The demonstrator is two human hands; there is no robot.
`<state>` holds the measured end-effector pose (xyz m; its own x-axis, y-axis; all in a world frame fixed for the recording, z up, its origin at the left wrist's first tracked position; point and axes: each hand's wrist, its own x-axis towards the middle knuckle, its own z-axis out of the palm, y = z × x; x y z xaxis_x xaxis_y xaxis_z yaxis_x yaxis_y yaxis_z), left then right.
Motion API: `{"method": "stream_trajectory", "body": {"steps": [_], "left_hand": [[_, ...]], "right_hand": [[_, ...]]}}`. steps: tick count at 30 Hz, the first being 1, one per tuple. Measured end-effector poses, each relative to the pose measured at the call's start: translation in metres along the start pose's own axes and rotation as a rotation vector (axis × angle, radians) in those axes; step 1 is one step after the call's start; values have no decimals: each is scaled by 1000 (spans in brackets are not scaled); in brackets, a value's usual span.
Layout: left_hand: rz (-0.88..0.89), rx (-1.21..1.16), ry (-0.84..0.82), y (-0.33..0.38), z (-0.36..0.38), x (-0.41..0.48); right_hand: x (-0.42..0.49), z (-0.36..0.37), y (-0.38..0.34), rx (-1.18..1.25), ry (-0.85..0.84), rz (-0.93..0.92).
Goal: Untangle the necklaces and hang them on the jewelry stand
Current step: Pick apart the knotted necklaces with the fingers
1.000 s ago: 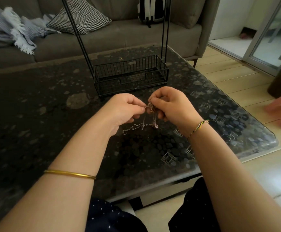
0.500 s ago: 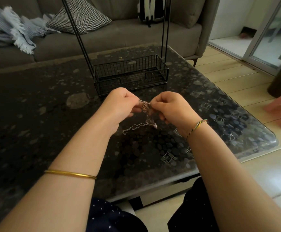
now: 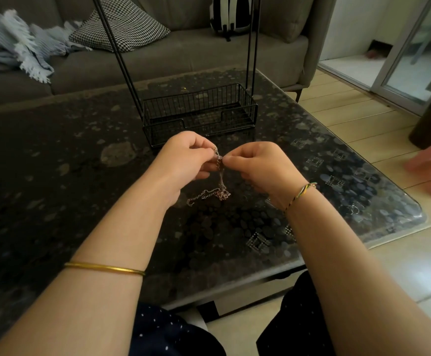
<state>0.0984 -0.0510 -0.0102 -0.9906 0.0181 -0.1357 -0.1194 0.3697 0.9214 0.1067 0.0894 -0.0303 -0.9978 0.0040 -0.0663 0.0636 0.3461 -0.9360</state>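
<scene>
Both hands meet above the middle of the dark speckled counter [image 3: 55, 163]. The left hand [image 3: 183, 160] and the right hand [image 3: 256, 167] are curled, and each pinches the top of the tangled necklaces [image 3: 221, 179] between thumb and fingertips. The two pinches nearly touch.

From that grip the chains drop straight down toward six o'clock, so their long axis is upright. The lower end gathers in a small knot [image 3: 224, 194] lying on the counter. A loose tail [image 3: 199, 197] runs out from the knot along the surface, pointing toward eight o'clock, with its free end near the left wrist. How many strands are wound together is too fine to tell.

The jewelry stand [image 3: 199, 104] sits at twelve o'clock from the hands, close by but apart from them. It has a black wire basket for a base, and thin black rods rise out of the top of the view; no chain shows on the visible part.

A gold bangle [image 3: 104, 268] circles the left forearm and a woven bracelet [image 3: 299, 195] the right wrist. Beyond the counter, a grey sofa [image 3: 183, 55] carries a houndstooth cushion [image 3: 122, 27] at eleven o'clock and a pale fringed blanket [image 3: 11, 47] at ten.
</scene>
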Motion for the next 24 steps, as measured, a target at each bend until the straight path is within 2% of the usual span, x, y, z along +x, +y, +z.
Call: {"method": "stream_trajectory", "body": {"steps": [13, 18, 24], "left_hand": [[-182, -6, -79, 5, 1, -4], [-74, 58, -12, 0, -1, -1], [20, 109, -96, 0, 1, -3]], "right_hand": [[2, -1, 1, 35, 37, -66], [-1, -2, -1, 101, -25, -32], [1, -3, 0, 79, 10, -53]]}}
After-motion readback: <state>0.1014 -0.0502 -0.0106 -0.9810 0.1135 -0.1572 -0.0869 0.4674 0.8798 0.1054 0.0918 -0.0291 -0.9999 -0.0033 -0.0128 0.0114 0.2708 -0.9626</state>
